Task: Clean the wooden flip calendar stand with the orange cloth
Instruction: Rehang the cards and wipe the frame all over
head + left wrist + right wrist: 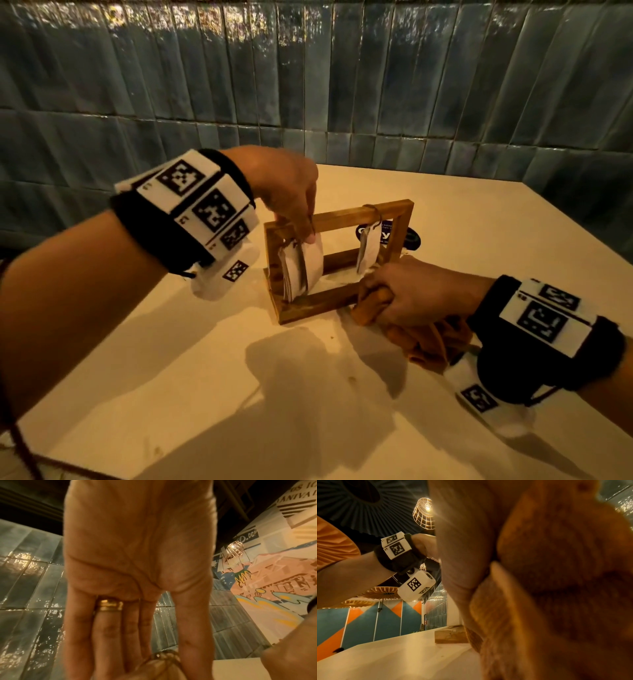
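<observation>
The wooden flip calendar stand (pixel 342 216) sits upright in the middle of the pale table, with white cards (pixel 310 263) hanging from metal rings on its top bar. My left hand (pixel 298 219) reaches over the left end of that bar. Its fingers (pixel 133 626) are straight, pressing on the bar and the front card beside a ring (pixel 165 654). My right hand (pixel 400 296) grips the bunched orange cloth (pixel 428 342) and holds it against the right end of the stand's front base bar (pixel 450 635). The cloth (pixel 556 581) fills most of the right wrist view.
The table (pixel 222 394) meets a dark blue tiled wall (pixel 308 85) at the back. A black round object with white lettering (pixel 411 238) lies behind the stand. The table's edges run close on the right and near left.
</observation>
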A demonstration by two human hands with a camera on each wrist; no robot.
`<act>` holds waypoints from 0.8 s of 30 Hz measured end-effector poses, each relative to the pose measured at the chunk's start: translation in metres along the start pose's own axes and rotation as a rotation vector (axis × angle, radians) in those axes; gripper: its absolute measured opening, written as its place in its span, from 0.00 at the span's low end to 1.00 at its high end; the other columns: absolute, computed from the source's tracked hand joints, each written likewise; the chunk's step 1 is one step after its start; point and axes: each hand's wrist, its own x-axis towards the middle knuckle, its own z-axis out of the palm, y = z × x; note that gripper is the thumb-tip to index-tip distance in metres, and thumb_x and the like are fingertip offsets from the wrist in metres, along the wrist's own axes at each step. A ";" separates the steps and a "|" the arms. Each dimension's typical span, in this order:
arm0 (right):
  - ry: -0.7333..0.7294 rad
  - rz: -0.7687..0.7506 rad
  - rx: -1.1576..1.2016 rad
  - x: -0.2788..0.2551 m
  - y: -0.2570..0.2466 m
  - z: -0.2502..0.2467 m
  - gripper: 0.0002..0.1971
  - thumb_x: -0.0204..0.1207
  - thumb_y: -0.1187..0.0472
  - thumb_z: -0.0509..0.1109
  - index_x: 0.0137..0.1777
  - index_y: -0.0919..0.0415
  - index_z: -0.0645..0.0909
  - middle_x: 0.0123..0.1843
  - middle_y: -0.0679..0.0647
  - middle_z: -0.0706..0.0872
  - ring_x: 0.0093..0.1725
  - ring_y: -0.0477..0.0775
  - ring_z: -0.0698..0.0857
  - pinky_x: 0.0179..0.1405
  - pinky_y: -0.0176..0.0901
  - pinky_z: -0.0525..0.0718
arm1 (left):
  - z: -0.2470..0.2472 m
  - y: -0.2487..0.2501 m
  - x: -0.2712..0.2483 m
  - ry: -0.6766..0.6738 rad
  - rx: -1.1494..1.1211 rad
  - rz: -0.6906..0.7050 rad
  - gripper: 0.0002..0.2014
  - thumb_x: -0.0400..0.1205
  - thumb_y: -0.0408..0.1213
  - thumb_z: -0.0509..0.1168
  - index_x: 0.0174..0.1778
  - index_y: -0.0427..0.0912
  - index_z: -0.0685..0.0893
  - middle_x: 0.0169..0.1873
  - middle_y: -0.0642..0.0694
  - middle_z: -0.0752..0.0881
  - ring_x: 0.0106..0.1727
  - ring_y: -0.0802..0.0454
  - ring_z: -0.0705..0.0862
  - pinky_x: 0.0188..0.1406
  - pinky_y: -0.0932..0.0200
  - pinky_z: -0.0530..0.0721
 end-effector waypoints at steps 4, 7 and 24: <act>0.021 -0.007 -0.011 -0.001 0.001 0.001 0.15 0.75 0.59 0.69 0.62 0.52 0.80 0.54 0.48 0.83 0.53 0.48 0.82 0.49 0.36 0.83 | 0.003 0.015 0.004 0.081 -0.089 0.048 0.16 0.74 0.44 0.72 0.56 0.43 0.85 0.40 0.54 0.83 0.46 0.55 0.80 0.42 0.59 0.75; 0.028 -0.021 -0.019 -0.002 0.001 0.001 0.15 0.75 0.60 0.69 0.63 0.53 0.80 0.55 0.49 0.84 0.53 0.48 0.82 0.51 0.39 0.84 | 0.010 0.027 0.011 0.160 -0.131 0.115 0.14 0.75 0.44 0.71 0.54 0.45 0.86 0.42 0.52 0.85 0.43 0.57 0.79 0.38 0.62 0.75; 0.004 0.002 -0.018 -0.001 0.001 0.001 0.14 0.75 0.59 0.69 0.60 0.52 0.80 0.55 0.49 0.84 0.53 0.49 0.83 0.53 0.41 0.85 | -0.004 0.003 -0.003 0.043 -0.010 0.100 0.14 0.74 0.45 0.72 0.54 0.47 0.86 0.41 0.57 0.83 0.50 0.55 0.80 0.54 0.55 0.79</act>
